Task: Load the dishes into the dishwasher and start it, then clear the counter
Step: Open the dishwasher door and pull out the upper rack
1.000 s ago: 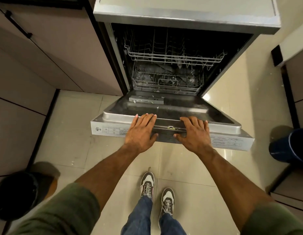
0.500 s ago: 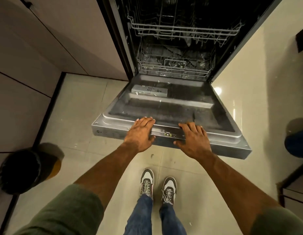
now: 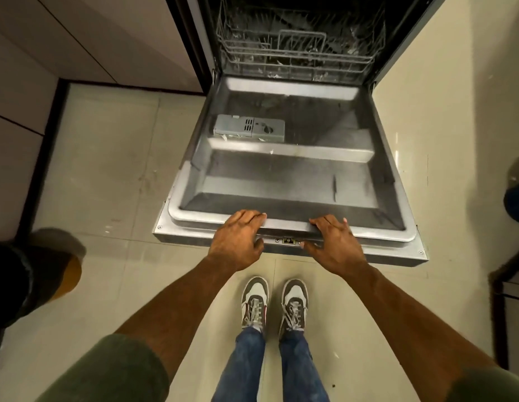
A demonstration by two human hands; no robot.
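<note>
Gripping the dishwasher door [image 3: 287, 181], both hands have lowered it flat.

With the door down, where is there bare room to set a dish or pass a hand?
The door's inner panel is bare between the detergent dispenser and the front lip. That lip is crowded: left hand and right hand grip it. The lower rack looks empty; floor tiles left of the door are free.
</note>
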